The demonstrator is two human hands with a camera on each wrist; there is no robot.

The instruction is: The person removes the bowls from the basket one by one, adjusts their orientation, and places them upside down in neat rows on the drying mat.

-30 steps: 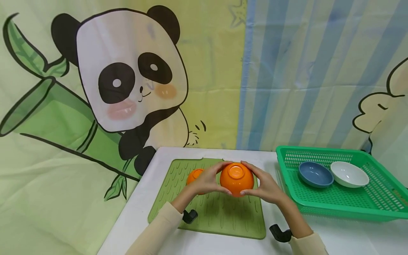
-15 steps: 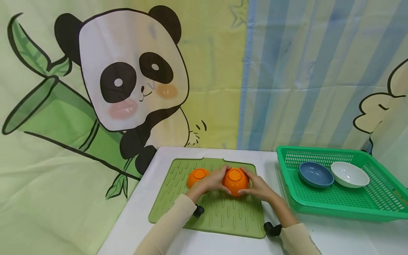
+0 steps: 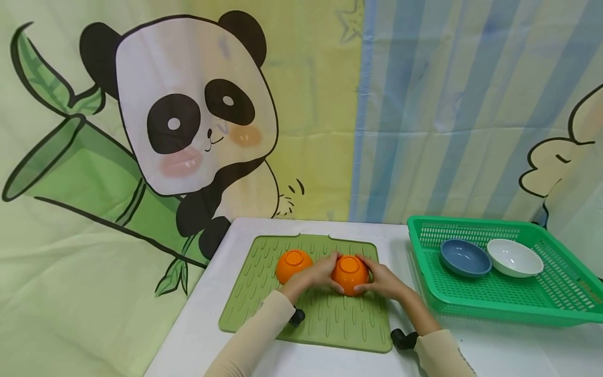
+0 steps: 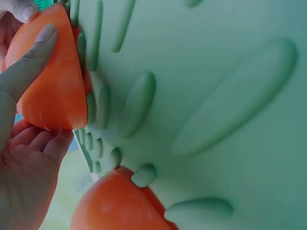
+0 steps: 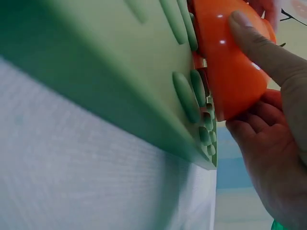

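Observation:
An orange bowl (image 3: 350, 277) is upside down at the right part of the green ridged mat (image 3: 330, 324), its rim right at the ridges in both wrist views. My left hand (image 3: 321, 273) grips its left side, thumb on the near wall and fingers round the far side. From the right, my right hand (image 3: 383, 281) grips it the same way. Another orange bowl (image 3: 293, 266), also upside down, sits on the mat to the left, partly behind my left wrist; the left wrist view shows this second bowl (image 4: 120, 203) at the bottom.
A green plastic basket (image 3: 499, 303) stands on the white table (image 3: 193, 340) at the right. In it are a blue bowl (image 3: 465, 258) and a white bowl (image 3: 514, 258), both right side up. A patterned curtain (image 3: 306, 157) hangs behind the table.
Both hands have lowered the orange bowl onto the mat from above it, then shifted it slightly toward me. The other orange bowl has stayed in place and is less covered by my left hand.

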